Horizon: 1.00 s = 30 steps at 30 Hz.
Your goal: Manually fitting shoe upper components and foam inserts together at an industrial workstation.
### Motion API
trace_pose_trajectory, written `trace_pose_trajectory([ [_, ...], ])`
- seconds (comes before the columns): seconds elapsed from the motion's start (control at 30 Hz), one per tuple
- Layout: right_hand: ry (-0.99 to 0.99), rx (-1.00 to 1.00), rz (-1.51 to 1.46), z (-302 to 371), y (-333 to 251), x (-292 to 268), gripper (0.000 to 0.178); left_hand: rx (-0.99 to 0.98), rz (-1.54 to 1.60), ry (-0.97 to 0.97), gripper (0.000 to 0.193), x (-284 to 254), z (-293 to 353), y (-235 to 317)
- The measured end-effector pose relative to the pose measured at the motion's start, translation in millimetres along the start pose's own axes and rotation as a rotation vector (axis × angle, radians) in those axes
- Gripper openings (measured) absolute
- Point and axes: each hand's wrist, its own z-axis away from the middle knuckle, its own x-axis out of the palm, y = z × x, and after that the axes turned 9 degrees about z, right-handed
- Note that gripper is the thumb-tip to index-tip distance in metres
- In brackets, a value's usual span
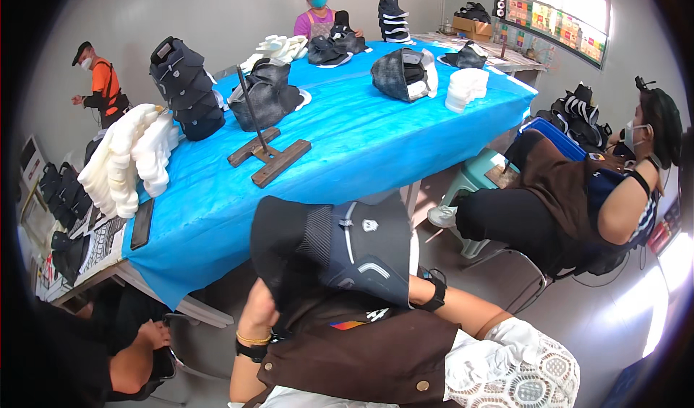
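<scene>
A black and dark-blue cap (361, 245) with a small light badge, a mesh panel and white curved stripes is held up in front of my chest. The thumb side of my left hand (258, 310) presses against its brim at the lower left, fingers curled and partly hidden. My right hand (419, 291) reaches behind the cap from the right. Only its wrist end shows, and its fingers are out of sight. On the blue-covered table (347, 155) ahead stands a wooden stand (269, 155) with an upright rod, beside a dark cap (266, 97).
Stacked dark caps (184, 90) and white moulded inserts (130, 155) fill the table's left end. Another cap (402, 74) and white inserts (466, 88) stand at its right. A seated person (564, 191) is close on my right, near a green stool (477, 180). Another person's arm (134, 364) shows lower left.
</scene>
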Motion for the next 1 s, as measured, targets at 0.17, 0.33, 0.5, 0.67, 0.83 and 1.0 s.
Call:
trace_pose_trajectory([
  [0.17,0.005,0.004,0.036,9,0,1,0.045,-0.007,-0.295,0.335,0.04,21,11,-21],
  [0.33,0.076,-0.046,0.198,15,-5,-7,0.045,-0.065,-0.397,0.188,0.036,25,5,-27],
  [0.5,0.287,-0.192,0.786,18,-24,-23,0.045,0.173,0.308,0.204,0.062,20,6,0],
  [0.67,0.463,-0.249,1.261,20,-32,-41,0.047,0.11,-0.204,-0.032,0.073,25,-19,46],
  [0.83,0.358,-0.269,1.46,2,-10,-64,0.053,-0.029,-0.315,0.013,0.074,28,-44,70],
  [1.0,0.37,-0.389,1.913,-8,-25,-65,0.055,-0.172,-0.034,0.072,0.052,18,-46,52],
])
